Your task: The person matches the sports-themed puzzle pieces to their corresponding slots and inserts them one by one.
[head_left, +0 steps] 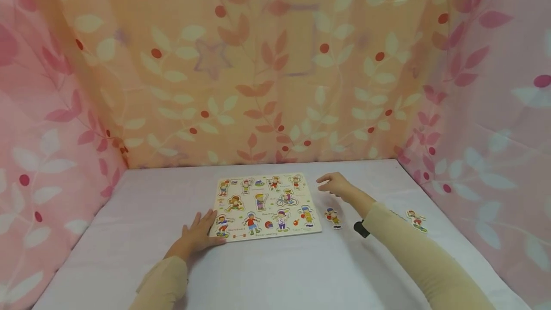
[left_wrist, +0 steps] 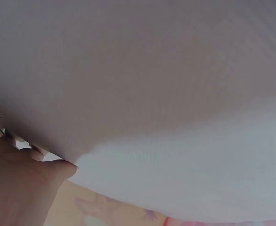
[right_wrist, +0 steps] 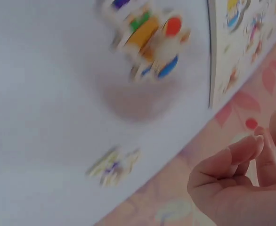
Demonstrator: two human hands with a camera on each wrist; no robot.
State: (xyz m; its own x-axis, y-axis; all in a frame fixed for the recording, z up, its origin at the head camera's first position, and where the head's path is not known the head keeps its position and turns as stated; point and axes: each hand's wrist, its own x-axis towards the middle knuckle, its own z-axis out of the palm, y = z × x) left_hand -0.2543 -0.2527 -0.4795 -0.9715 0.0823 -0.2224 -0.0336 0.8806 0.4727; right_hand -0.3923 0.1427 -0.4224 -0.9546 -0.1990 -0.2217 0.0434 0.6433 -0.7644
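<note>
A puzzle board (head_left: 271, 238) printed with cartoon children doing sports lies flat on the table. My left hand (head_left: 200, 231) rests at its near left corner, fingers spread along the left side and thumb along the near edge. In the left wrist view, the left thumb (left_wrist: 62, 169) shows at a thin edge. My right hand (head_left: 337, 185) hovers right of the board with bent fingers, nothing visible between them. Below it lies a puzzle piece of a child in a blue cap (head_left: 333, 218), also large and blurred in the right wrist view (right_wrist: 150, 42).
Farther right lies a puzzle piece of a child in red (head_left: 416, 221). Another piece is partly hidden by the right sleeve (head_left: 400, 238). A small blurred piece (right_wrist: 114, 167) lies on the white cloth in the right wrist view. Leaf-patterned curtains (head_left: 258, 61) enclose the table's back and sides.
</note>
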